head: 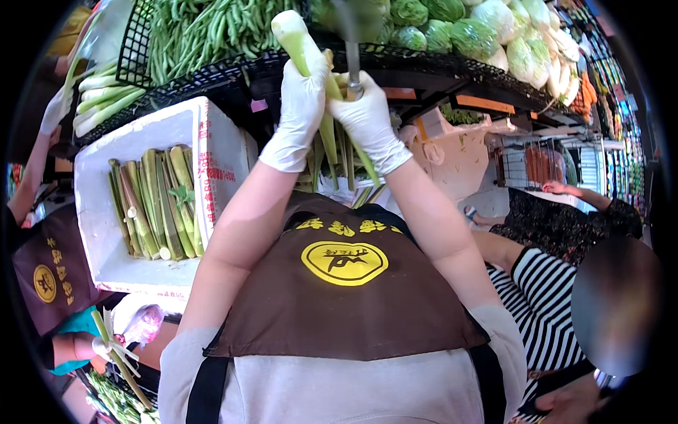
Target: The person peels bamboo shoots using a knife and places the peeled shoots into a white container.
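Note:
My left hand point(301, 108), in a white glove, grips a thick, partly peeled vegetable stalk point(295, 41), its smooth pale end pointing up and away from me. Green leaf sheaths point(328, 140) hang below the fist. Close beside it, my gloved right hand point(366, 114) is closed around the handle of a metal-bladed tool point(353, 58). The tool's shank points away, and its far end is blurred, so its exact kind is unclear. Both hands nearly touch, in front of the vegetable display.
On my left, a white foam box point(143, 273) holds several unpeeled stalks point(159, 204). Ahead, a black crate point(185, 74) carries green beans beside peeled stalks point(103, 100) and wrapped cabbages point(474, 37). Co-workers' gloved hands point(55, 111) show at left; people stand close on my right.

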`<action>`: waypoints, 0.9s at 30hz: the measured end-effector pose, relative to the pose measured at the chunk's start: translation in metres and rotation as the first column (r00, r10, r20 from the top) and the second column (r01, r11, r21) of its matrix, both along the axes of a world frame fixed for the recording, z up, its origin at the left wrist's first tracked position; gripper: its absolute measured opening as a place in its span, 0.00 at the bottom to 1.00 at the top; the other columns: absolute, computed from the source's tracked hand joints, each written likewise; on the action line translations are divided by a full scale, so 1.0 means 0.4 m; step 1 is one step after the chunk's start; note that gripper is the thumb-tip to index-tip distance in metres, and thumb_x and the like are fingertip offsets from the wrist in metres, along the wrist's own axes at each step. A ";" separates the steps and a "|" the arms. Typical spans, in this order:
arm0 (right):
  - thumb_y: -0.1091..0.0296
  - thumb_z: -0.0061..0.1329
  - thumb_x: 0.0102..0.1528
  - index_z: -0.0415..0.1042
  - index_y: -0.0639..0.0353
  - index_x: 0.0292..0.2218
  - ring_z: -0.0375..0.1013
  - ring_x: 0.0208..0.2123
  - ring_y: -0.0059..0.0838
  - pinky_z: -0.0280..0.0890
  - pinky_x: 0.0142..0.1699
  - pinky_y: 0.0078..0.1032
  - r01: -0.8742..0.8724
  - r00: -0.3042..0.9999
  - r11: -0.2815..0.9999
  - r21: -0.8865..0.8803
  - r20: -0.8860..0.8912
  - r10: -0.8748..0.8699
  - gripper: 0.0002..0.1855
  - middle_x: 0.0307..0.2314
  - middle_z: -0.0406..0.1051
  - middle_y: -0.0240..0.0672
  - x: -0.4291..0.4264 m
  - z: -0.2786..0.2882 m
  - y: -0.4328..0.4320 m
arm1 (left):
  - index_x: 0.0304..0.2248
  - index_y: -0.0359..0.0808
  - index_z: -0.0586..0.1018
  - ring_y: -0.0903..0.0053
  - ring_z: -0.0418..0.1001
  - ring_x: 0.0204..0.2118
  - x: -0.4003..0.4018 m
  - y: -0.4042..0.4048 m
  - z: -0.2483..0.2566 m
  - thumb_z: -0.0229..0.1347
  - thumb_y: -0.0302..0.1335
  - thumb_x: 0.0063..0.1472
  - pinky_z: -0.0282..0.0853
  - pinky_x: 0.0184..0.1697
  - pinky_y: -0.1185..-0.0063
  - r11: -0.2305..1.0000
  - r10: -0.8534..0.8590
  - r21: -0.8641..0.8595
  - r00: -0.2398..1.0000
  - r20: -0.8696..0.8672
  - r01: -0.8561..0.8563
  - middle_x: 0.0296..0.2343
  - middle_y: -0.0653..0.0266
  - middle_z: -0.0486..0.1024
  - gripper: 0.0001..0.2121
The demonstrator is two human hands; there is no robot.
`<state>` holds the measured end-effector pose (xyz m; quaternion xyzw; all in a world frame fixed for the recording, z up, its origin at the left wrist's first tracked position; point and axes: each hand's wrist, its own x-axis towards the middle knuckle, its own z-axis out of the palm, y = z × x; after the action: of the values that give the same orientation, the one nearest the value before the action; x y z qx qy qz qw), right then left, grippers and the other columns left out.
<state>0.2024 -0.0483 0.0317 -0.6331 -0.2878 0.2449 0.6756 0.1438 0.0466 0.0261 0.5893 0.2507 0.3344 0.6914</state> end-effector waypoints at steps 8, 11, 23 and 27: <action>0.71 0.56 0.39 0.67 0.66 0.34 0.68 0.28 0.17 0.63 0.36 0.17 -0.135 0.991 0.953 -0.272 -0.017 0.135 0.19 0.25 0.70 0.30 -0.012 -0.024 0.022 | 0.34 0.29 0.67 0.59 0.72 0.26 -0.034 0.030 -0.020 0.43 0.45 0.60 0.66 0.29 0.71 0.911 0.267 0.386 0.919 -0.291 -0.143 0.22 0.50 0.72 0.22; 0.72 0.55 0.38 0.67 0.65 0.34 0.68 0.27 0.19 0.64 0.34 0.17 -0.202 0.975 0.952 -0.230 -0.140 0.173 0.19 0.26 0.69 0.31 -0.022 -0.047 0.023 | 0.29 0.30 0.68 0.51 0.71 0.27 -0.053 0.055 -0.037 0.40 0.47 0.60 0.65 0.29 0.66 0.840 0.252 0.541 0.850 -0.462 0.045 0.19 0.45 0.72 0.23; 0.56 0.53 0.48 0.72 0.60 0.28 0.63 0.18 0.14 0.57 0.23 0.12 -0.437 0.849 0.877 -0.199 -0.414 0.329 0.15 0.19 0.69 0.28 0.008 0.034 0.041 | 0.30 0.42 0.76 0.61 0.73 0.26 -0.112 0.083 -0.019 0.39 0.47 0.60 0.67 0.28 0.71 0.758 0.252 0.632 0.821 -0.513 0.162 0.21 0.56 0.74 0.20; 0.60 0.52 0.49 0.72 0.64 0.31 0.65 0.21 0.14 0.58 0.28 0.12 -0.604 0.741 0.789 -0.114 -0.444 0.504 0.15 0.19 0.69 0.28 0.021 0.066 0.006 | 0.32 0.30 0.75 0.88 0.66 0.22 -0.169 0.146 0.029 0.43 0.40 0.62 0.59 0.22 0.87 0.862 -0.346 0.251 0.873 -0.344 0.440 0.22 0.69 0.73 0.19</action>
<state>0.2110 -0.0457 0.0582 -0.5356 -0.2901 0.5913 0.5285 0.0763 0.1051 0.0376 0.7749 0.1636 0.1318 0.5961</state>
